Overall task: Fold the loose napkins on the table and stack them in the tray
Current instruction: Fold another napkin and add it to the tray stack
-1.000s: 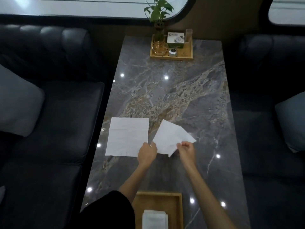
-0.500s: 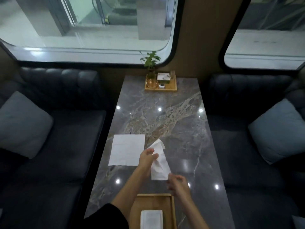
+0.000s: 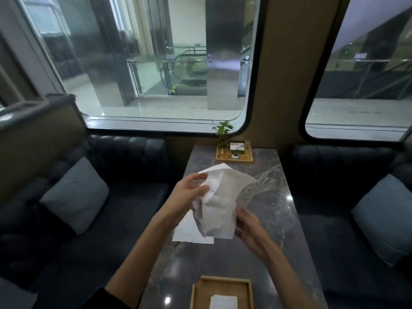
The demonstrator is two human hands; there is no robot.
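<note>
Both hands are raised above the bench [image 3: 263,219] with one white napkin [image 3: 219,201] hanging between them, clear of the surface. The left hand [image 3: 187,197] pinches the napkin's upper left edge, thumb against curled fingers, while the right hand [image 3: 249,228] grips the lower right corner, fingers closed on the paper; neither hand has anything else in it. The sheet looks thin, very light and limp: it sags in the middle, is creased, and its top corner flops over on its own, so it will not keep a shape unless it is pulled gently taut or laid flat. It probably tears or crumples under a hard tug, so a light pinch at the corners or along one edge seems the safest hold, with the two hands bringing matching corners together and pressing the fold down on the bench. A second napkin [image 3: 189,233] lies flat and unfolded on the bench beneath the raised one, partly hidden by it. Near the person's body sits a wooden tray [image 3: 249,293], and a folded white napkin [image 3: 223,302] already rests inside it. Another small tray [image 3: 234,161] with a plant and little items stands at the far end of the bench, well apart from the work.
</note>
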